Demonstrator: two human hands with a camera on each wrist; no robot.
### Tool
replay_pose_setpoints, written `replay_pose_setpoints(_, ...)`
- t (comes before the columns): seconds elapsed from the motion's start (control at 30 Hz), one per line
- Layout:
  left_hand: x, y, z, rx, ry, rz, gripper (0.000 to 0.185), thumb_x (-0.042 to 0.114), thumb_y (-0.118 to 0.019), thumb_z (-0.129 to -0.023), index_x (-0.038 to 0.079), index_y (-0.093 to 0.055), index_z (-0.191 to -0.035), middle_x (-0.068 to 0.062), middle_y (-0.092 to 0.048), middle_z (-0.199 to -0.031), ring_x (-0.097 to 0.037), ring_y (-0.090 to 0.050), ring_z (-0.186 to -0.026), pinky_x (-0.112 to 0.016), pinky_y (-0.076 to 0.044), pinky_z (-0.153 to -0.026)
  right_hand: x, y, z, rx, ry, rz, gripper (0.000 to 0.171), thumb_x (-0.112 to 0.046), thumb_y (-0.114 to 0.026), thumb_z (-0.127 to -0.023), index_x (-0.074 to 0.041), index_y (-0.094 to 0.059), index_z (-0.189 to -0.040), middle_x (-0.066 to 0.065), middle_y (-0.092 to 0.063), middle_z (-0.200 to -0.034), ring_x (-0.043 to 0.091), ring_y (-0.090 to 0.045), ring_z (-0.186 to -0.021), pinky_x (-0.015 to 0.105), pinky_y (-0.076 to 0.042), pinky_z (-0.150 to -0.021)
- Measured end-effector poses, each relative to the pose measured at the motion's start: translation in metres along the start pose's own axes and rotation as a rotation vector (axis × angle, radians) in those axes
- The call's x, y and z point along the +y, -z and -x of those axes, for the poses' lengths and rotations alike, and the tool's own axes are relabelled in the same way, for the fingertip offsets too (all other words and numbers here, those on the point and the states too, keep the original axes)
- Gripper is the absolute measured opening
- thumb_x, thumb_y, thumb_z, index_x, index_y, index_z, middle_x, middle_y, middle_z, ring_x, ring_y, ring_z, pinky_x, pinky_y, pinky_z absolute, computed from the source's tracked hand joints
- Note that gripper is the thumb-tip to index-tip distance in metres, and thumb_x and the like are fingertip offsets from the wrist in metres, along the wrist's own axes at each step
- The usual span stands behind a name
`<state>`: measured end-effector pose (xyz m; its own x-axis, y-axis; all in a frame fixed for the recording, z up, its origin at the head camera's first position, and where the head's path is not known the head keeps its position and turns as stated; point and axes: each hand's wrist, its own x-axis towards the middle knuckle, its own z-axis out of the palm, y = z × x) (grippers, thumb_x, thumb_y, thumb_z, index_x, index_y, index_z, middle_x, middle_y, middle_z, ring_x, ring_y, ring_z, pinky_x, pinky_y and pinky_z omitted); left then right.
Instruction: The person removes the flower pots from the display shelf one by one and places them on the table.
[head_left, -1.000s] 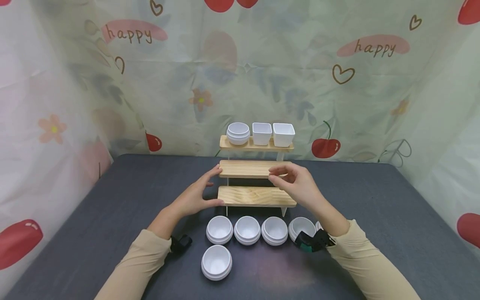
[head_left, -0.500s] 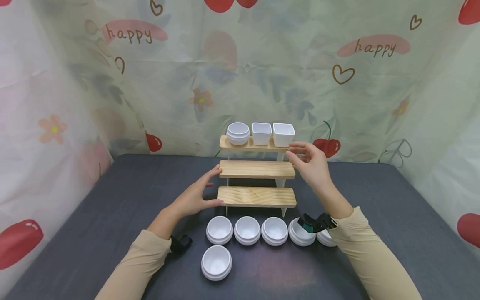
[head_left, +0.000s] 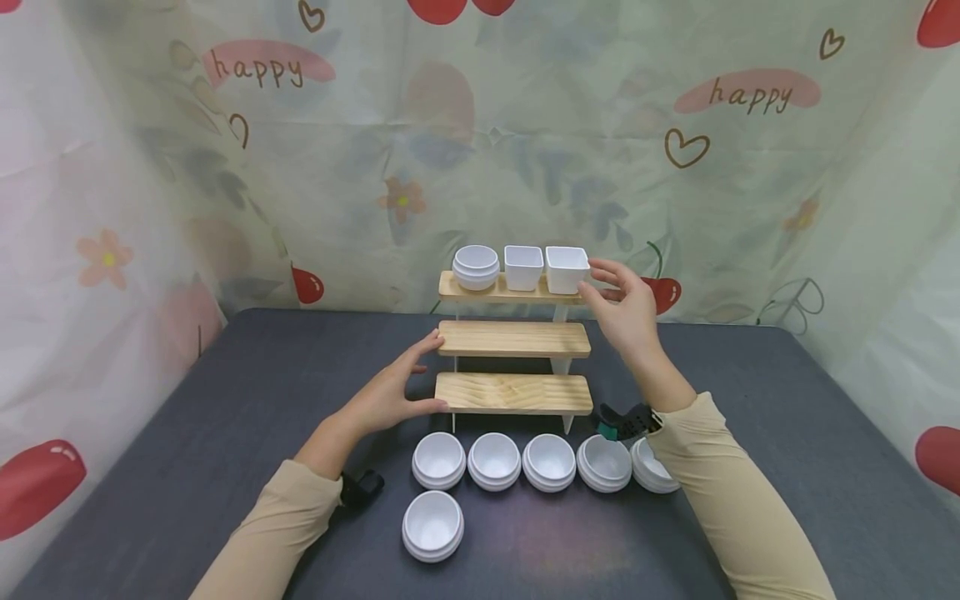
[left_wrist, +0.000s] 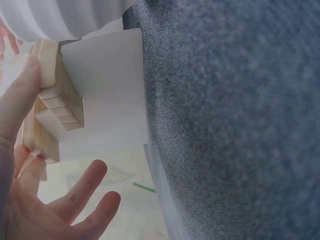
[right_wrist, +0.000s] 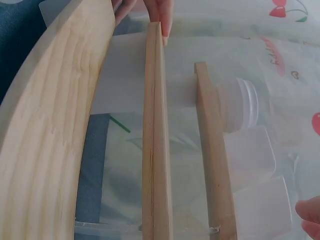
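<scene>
A three-tier wooden shelf (head_left: 513, 339) stands mid-table. Its top board carries a round white bowl (head_left: 476, 267) and two square white cups (head_left: 523, 267), (head_left: 567, 269). My left hand (head_left: 429, 372) rests with straight fingers against the left ends of the middle and bottom boards; in the left wrist view its thumb (left_wrist: 20, 100) presses the wood (left_wrist: 60, 105). My right hand (head_left: 588, 277) hovers with spread fingers at the right square cup, the thumb close to its lower corner, with no grip visible. One right fingertip (right_wrist: 310, 217) shows beside that cup (right_wrist: 265, 200).
Several round white bowls (head_left: 494, 460) sit in a row in front of the shelf, the rightmost (head_left: 651, 467) partly under my right sleeve, and one more (head_left: 433, 523) lies nearer. The dark grey table (head_left: 225, 400) is backed by a printed curtain (head_left: 337, 167).
My right hand has left the right end of the middle board and risen to the right square cup on the top board. The left hand and the bowls have not moved.
</scene>
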<state>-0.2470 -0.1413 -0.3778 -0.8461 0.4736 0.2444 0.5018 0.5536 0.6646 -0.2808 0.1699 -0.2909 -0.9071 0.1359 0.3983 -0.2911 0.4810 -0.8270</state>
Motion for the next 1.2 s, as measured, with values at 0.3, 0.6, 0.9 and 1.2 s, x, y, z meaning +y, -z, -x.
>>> replay_pose_setpoints(0.3, -0.001, 0.000, -0.001, 0.000, -0.011, 0.009, 0.090, 0.023, -0.077, -0.076, 0.016, -0.023, -0.147, -0.010, -0.014, -0.158, -0.040, -0.046, -0.128, -0.049, -0.042, -0.105, 0.000, -0.003, -0.007, 0.003, -0.013, 0.024, 0.037, -0.018, -0.062, -0.089, -0.013, -0.059, -0.126, 0.016, -0.059, -0.128, 0.037, -0.061, -0.105, 0.046, -0.054, -0.086)
replay_pose_setpoints(0.6, -0.002, 0.000, -0.001, 0.005, -0.015, 0.001, 0.089, 0.024, -0.077, -0.076, 0.016, -0.023, -0.147, -0.009, -0.014, -0.158, -0.040, -0.047, -0.126, -0.049, -0.042, -0.105, 0.004, -0.007, -0.012, 0.006, -0.016, 0.070, 0.035, -0.019, -0.062, -0.090, -0.013, -0.060, -0.124, 0.014, -0.061, -0.126, 0.034, -0.064, -0.102, 0.041, -0.055, -0.080)
replay_pose_setpoints(0.9, -0.004, 0.000, -0.001, -0.004, 0.010, -0.002, 0.090, 0.023, -0.077, -0.077, 0.018, -0.022, -0.148, -0.006, -0.013, -0.159, -0.039, -0.046, -0.127, -0.049, -0.041, -0.106, 0.003, -0.009, -0.013, 0.063, 0.015, 0.123, 0.027, -0.020, -0.063, -0.089, -0.011, -0.065, -0.114, 0.015, -0.067, -0.116, 0.032, -0.068, -0.092, 0.016, -0.047, -0.062)
replay_pose_setpoints(1.2, -0.004, 0.000, -0.001, -0.013, 0.025, -0.003, 0.090, 0.024, -0.077, -0.077, 0.019, -0.022, -0.148, -0.005, -0.012, -0.159, -0.039, -0.046, -0.128, -0.051, -0.040, -0.107, 0.003, -0.007, -0.011, 0.087, 0.039, 0.111, 0.023, -0.020, -0.065, -0.088, -0.008, -0.067, -0.108, 0.016, -0.068, -0.112, 0.032, -0.066, -0.097, 0.037, -0.056, -0.077)
